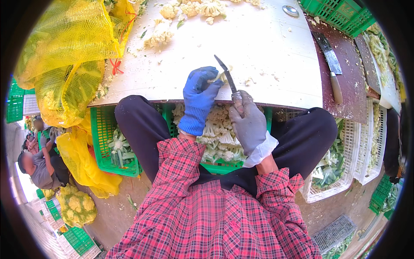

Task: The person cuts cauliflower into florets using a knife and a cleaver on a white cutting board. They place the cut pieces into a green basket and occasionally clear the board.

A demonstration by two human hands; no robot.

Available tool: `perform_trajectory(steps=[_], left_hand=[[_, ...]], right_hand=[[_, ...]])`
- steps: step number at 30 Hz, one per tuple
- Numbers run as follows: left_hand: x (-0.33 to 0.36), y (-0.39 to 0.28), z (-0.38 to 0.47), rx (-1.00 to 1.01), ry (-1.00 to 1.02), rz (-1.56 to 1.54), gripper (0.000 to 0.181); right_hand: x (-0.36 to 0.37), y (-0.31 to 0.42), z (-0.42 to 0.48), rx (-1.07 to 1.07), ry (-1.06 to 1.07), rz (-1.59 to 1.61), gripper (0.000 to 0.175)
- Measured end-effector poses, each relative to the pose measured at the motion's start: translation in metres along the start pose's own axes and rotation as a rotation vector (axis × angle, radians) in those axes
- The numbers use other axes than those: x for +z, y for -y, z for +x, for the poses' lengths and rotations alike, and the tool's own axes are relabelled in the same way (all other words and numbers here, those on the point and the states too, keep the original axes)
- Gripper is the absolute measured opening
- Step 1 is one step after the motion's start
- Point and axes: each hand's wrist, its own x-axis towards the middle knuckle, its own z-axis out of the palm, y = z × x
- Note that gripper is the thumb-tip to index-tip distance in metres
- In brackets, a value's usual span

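My left hand, in a blue knit glove, holds a small piece of cauliflower over the near part of the white tabletop. In a greyish glove, my right hand grips a knife with a dark, narrow blade. The blade crosses beside the cauliflower piece; whether it touches is unclear. Cauliflower heads and florets lie at the table's far side, with crumbs scattered about. Between my knees, below the table edge, a green crate holds cut cauliflower florets.
A cleaver lies on the dark red board at right, near a green crate. Yellow mesh sacks crowd the left. Crates of trimmings flank my legs. A person sits at far left.
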Motion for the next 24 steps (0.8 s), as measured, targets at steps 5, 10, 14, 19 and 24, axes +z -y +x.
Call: perform_trajectory(steps=[5, 10, 14, 19, 24], left_hand=[[-0.003, 0.011, 0.0, 0.008, -0.073, 0.06, 0.024], [0.001, 0.004, -0.001, -0.054, -0.206, 0.096, 0.019], [0.002, -0.012, 0.005, 0.12, -0.132, 0.415, 0.035], [0.032, -0.031, 0.024, 0.355, 0.063, 1.024, 0.038], [0.033, -0.01, 0.031, 0.243, 0.112, 0.99, 0.02]], right_hand=[[0.009, 0.0, 0.012, 0.044, -0.021, 0.039, 0.049], [-0.01, -0.024, -0.005, -0.283, -0.187, -0.054, 0.04], [-0.041, -0.003, -0.01, 0.208, -0.281, 0.536, 0.029], [-0.06, 0.01, 0.034, 0.443, -0.089, 0.883, 0.038], [-0.026, -0.016, 0.078, 0.369, -0.112, 1.125, 0.018]])
